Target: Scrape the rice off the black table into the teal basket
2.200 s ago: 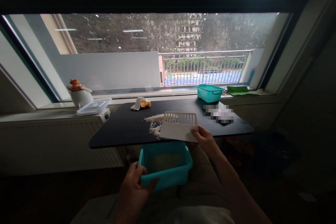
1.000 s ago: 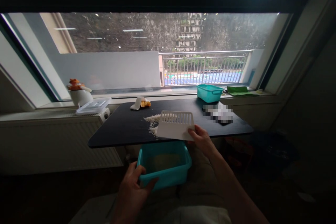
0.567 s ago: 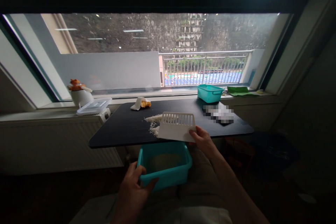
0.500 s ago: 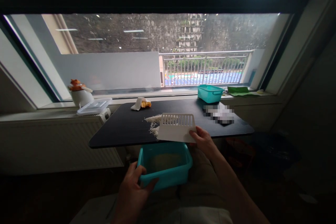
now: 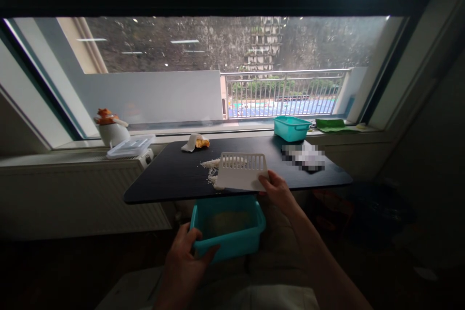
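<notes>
My left hand (image 5: 189, 252) grips the near left corner of a teal plastic bin (image 5: 232, 248), thumb outside the front wall. The bin is below the table's front edge, over my lap, with pale material on its floor that I cannot make out clearly. In my right hand (image 5: 278, 190) is a flat white slotted scraper (image 5: 241, 180), held by its right edge, slots toward the window. It lies over the front part of the black table (image 5: 163, 179). White granules (image 5: 211, 167) are spread at its left edge and show through the slots.
On the table are a crumpled cloth with an orange-yellow item (image 5: 196, 142), a second teal bin (image 5: 291, 128) and a blurred-out item (image 5: 305, 156). A clear lid (image 5: 131, 147) and a white pot (image 5: 112, 131) stand left, by the radiator (image 5: 83, 198). A green sheet (image 5: 332, 126) lies on the sill.
My right hand has shifted the scraper slightly away from me and to the left over the granules. The left hand and its bin have barely moved.
</notes>
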Demonstrator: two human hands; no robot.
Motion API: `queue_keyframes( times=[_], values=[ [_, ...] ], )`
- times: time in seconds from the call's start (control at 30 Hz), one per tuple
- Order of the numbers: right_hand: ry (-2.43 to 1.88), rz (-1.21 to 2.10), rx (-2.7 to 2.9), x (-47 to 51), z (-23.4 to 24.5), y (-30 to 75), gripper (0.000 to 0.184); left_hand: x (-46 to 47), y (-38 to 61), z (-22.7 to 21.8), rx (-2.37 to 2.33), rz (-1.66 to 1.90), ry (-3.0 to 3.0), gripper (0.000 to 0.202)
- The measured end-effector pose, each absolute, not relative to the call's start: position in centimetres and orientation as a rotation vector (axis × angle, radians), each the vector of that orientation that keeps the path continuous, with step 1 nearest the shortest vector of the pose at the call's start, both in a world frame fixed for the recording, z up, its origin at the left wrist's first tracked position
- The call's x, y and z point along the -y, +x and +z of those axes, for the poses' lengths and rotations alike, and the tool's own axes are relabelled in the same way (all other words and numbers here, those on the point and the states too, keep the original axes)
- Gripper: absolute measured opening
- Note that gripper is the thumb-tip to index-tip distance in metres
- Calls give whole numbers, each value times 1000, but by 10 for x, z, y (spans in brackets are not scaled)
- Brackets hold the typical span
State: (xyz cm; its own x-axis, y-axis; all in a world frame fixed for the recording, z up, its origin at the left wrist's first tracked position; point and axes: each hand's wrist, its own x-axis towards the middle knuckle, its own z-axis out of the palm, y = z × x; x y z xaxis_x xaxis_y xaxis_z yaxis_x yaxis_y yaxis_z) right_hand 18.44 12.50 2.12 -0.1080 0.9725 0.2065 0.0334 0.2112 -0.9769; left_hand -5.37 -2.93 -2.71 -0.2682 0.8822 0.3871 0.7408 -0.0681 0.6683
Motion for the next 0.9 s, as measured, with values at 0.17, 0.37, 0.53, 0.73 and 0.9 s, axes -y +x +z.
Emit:
queue_keyframes(
  times=[0.17, 0.37, 0.53, 0.73, 0.9],
  values=[
    [-1019, 1079, 1382, -121, 25, 184, 24, 29, -53, -28, -2020, 1249, 1766, 29],
    [-1031, 1095, 1354, -111, 29, 185, 24, 30, -54, -28, -2003, 1239, 1774, 31],
    [-1058, 1093, 1320, -107, 25, 195, 27, 30, -54, -29, -2002, 1252, 1783, 30],
    [-1065, 1100, 1306, -104, 23, 200, 28, 28, -55, -30, -2010, 1230, 1799, 29],
    [-1072, 1086, 1286, -102, 23, 203, 24, 28, -56, -31, -2010, 1235, 1804, 31]
  ],
)
